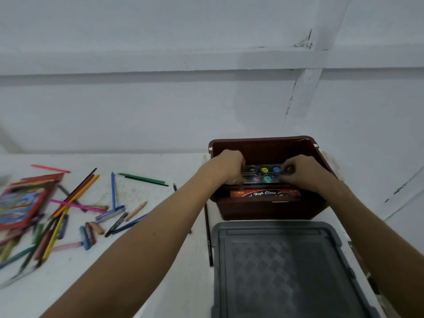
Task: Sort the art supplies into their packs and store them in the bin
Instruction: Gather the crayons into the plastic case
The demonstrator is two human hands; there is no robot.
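Observation:
A dark red bin [270, 210] stands on the white table at centre right. Inside it, both hands hold a clear paint set [263, 174] with coloured pots. My left hand [230, 166] grips its left end and my right hand [302, 173] grips its right end. A red box [266, 193] with white lettering lies in the bin in front of the paint set. Loose coloured pencils [75, 196], pens [113, 191] and crayons [88, 235] lie scattered on the table at left, beside a red pencil pack [23, 203].
A grey bin lid [282, 267] lies on the table just in front of the bin. A black pencil [208, 235] lies along the lid's left edge. A white wall rises right behind the table.

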